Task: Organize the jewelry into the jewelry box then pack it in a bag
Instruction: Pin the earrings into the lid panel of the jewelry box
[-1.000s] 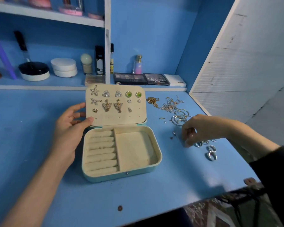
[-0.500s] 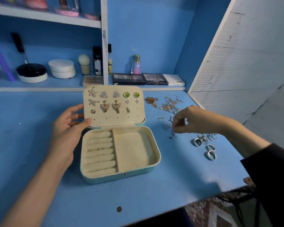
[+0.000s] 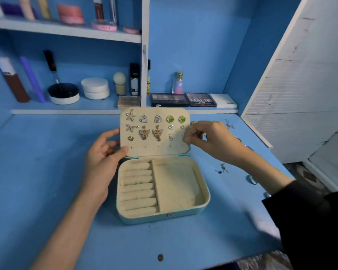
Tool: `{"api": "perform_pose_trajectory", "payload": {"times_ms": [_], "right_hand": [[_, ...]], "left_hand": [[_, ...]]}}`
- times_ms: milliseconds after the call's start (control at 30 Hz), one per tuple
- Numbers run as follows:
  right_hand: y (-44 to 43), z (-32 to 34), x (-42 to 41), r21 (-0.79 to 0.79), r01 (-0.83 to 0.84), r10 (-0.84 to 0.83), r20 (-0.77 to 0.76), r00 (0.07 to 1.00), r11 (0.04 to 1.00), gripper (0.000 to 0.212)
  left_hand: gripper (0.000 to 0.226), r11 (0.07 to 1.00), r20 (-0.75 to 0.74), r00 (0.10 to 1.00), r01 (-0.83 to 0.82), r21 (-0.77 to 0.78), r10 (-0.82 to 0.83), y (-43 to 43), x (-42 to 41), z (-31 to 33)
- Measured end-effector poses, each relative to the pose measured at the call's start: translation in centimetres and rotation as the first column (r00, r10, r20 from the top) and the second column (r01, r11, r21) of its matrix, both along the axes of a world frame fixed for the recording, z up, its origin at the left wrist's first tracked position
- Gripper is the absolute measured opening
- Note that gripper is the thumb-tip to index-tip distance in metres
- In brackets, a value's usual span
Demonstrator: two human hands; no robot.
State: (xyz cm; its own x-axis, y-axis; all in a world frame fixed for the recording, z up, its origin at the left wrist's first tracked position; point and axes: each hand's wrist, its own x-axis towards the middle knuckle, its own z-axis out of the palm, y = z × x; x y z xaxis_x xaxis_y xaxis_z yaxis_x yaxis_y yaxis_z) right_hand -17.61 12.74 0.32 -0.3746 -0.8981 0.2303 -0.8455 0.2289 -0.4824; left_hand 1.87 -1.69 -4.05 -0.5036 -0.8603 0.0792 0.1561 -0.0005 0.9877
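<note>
Left fingers [image 3: 110, 134] lay behind the lid [image 3: 154, 151], thumb on its front: the left hand [image 3: 103, 160] held the lid upright by its left edge. Right hand [image 3: 213, 141] had its fingertips [image 3: 190, 140] narrow, pinched together at the lid's right edge; could not tell whether they held a piece.

Box [image 3: 164, 216] stood open on the table [image 3: 47, 172], between both hands. 12 earrings [image 3: 143, 133] were pinned in 3 rows on the lid's lining: 5, 5, 2. The base showed ring rolls [image 3: 138, 188] at left and 1 plain compartment [image 3: 176, 184] at right, cream lining showing.

Loose jewelry [image 3: 222, 168] lay on the table right of the box, partly hidden by the right arm. Palettes [image 3: 169, 99] sat on the shelf behind.
</note>
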Motion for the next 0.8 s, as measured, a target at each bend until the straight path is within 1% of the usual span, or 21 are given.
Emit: {"api": "perform_pose_trajectory", "payload": {"times_ms": [167,267,433,667,800], "right_hand": [[-0.6,-0.1,0.0,0.001,0.054,-0.054,-0.003,0.999,0.999,0.014],[-1.1,-0.2,0.2,-0.023,0.096,-0.097,-0.009,0.995,0.995,0.008],[-1.6,-0.3,0.5,-0.03,0.167,-0.169,-0.053,0.984,0.985,0.009],[-1.0,-0.1,-0.6,-0.058,0.214,-0.213,0.036,0.976,0.975,0.013],[0.1,-0.3,-2.8,-0.04,0.266,-0.265,0.031,0.964,0.963,0.013]], "left_hand": [[0.04,1.0,0.007,1.0,-0.003,-0.016,0.003,0.0,0.0,0.1],[0.041,1.0,0.013,1.0,-0.005,-0.016,0.005,0.0,0.0,0.1],[0.04,1.0,0.028,1.0,-0.012,-0.007,0.012,0.0,0.0,0.0],[0.04,1.0,0.05,0.999,-0.011,0.003,0.011,-0.1,0.0,0.1],[0.04,1.0,0.056,0.998,-0.014,0.014,0.013,-0.2,0.0,0.0]]}}
